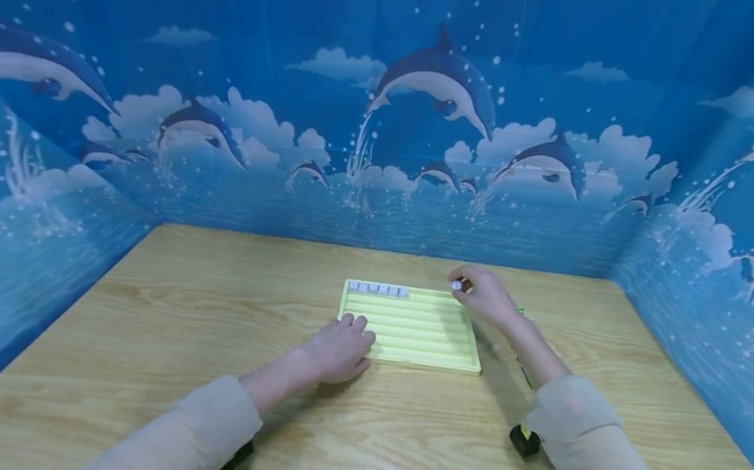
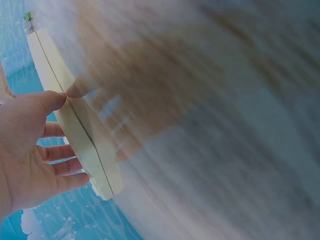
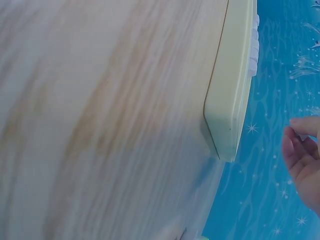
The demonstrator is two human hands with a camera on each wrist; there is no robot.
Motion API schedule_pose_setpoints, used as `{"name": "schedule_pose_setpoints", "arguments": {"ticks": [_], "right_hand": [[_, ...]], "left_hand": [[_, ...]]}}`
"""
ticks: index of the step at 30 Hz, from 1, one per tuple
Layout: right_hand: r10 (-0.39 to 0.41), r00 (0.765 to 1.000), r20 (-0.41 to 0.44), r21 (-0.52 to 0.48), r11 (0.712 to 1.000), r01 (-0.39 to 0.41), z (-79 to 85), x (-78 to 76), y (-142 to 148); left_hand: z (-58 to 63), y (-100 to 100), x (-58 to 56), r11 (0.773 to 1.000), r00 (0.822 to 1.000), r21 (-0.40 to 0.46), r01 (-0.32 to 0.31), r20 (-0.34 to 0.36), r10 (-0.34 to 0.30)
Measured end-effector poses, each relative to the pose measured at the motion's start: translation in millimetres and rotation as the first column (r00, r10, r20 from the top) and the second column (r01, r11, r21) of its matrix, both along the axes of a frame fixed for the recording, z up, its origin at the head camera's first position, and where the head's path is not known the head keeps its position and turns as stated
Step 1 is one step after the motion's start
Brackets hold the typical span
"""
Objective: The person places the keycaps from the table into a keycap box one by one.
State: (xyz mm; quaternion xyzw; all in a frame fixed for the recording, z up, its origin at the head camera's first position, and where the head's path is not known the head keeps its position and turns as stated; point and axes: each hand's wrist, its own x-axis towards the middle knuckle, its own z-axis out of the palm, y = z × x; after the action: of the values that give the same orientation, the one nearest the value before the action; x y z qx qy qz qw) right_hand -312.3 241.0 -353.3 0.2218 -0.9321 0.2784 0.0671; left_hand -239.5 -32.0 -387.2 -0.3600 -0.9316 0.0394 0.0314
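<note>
A pale yellow-green tray [image 1: 425,333] with long parallel ridges lies on the table. Several small white blocks [image 1: 378,289] stand side by side in its far row, at the left end. My left hand [image 1: 338,347] rests at the tray's near left corner. In the left wrist view its thumb touches the tray's side [image 2: 80,135] and its fingers lie fairly straight along the rim. Above the far right corner, my right hand [image 1: 485,298] pinches a small white piece [image 1: 457,285] between thumb and fingers. The right wrist view shows those fingers [image 3: 295,145] apart from the tray, their piece mostly hidden.
Some small green and dark things [image 1: 524,366] lie to the right of the tray, partly behind the right forearm. A blue dolphin-print curtain [image 1: 379,212] borders the wooden table [image 1: 204,285] at the back and both sides.
</note>
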Motion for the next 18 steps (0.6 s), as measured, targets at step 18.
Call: {"name": "schedule_pose_setpoints", "arguments": {"ticks": [18], "right_hand": [[-0.099, 0.993, -0.071, -0.123, 0.988, 0.09, 8.1, -3.7, -28]], "left_hand": [[1.3, 2, -0.6, 1.0, 1.0, -0.007, -0.012, 0.025, 0.012]]}}
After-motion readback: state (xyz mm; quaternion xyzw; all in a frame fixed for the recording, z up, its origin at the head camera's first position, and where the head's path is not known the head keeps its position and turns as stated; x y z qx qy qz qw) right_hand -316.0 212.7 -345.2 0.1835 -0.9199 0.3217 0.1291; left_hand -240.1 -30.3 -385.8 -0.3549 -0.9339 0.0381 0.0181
